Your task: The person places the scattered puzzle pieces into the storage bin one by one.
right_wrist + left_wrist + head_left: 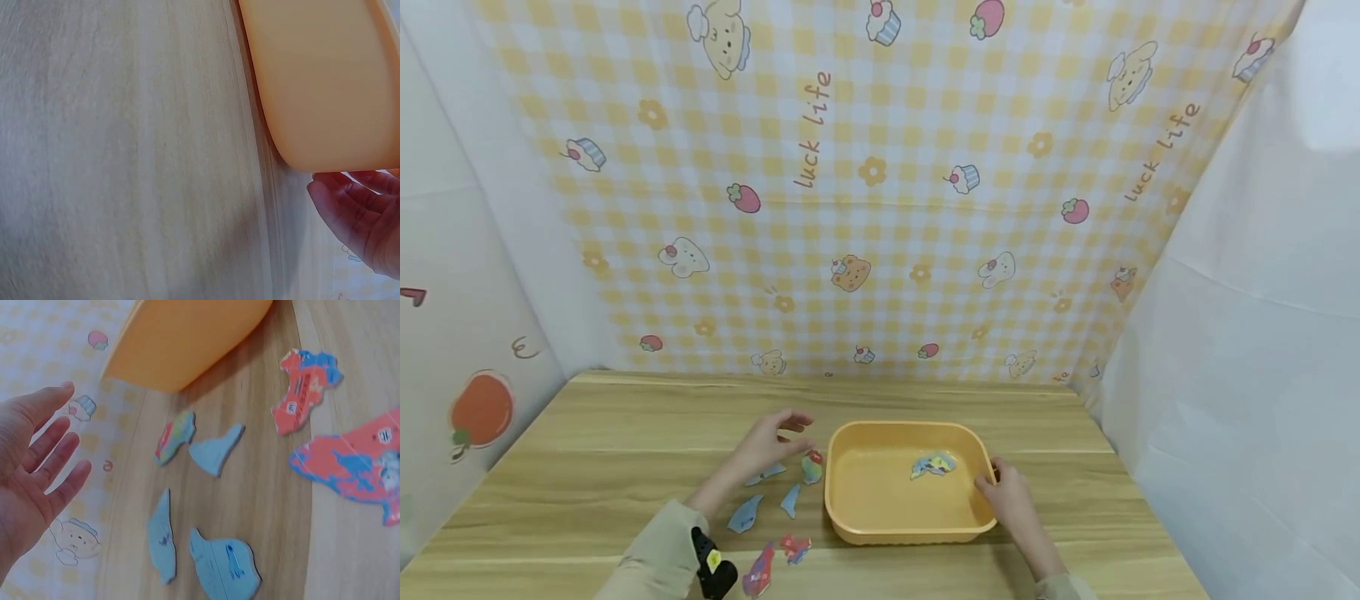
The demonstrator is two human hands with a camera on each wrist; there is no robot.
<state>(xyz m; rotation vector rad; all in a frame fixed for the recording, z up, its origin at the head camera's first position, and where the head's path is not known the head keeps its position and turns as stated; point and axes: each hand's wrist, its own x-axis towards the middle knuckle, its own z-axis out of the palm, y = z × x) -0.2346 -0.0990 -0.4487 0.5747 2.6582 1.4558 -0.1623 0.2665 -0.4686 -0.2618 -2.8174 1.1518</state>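
A yellow plastic basin [872, 492] stands on the wooden table, with colourful map-like puzzle material [932, 465] lying inside. My right hand [1011, 498] grips the basin's right rim, thumb over the edge and fingers on the outer side. Left of the basin my left hand [775, 442] hovers with relaxed, spread fingers and nothing in them. Closest to it lies a green and red puzzle piece [812, 467]. Pale blue pieces [228, 565] are scattered nearby, and a small red and blue piece [306, 387] lies beside a larger red one [353, 465].
A checked yellow cloth [917, 217] hangs behind the table's back edge. White sheets [1247, 333] close off the sides. On the left sleeve sits a black strap with a yellow mark [713, 562].
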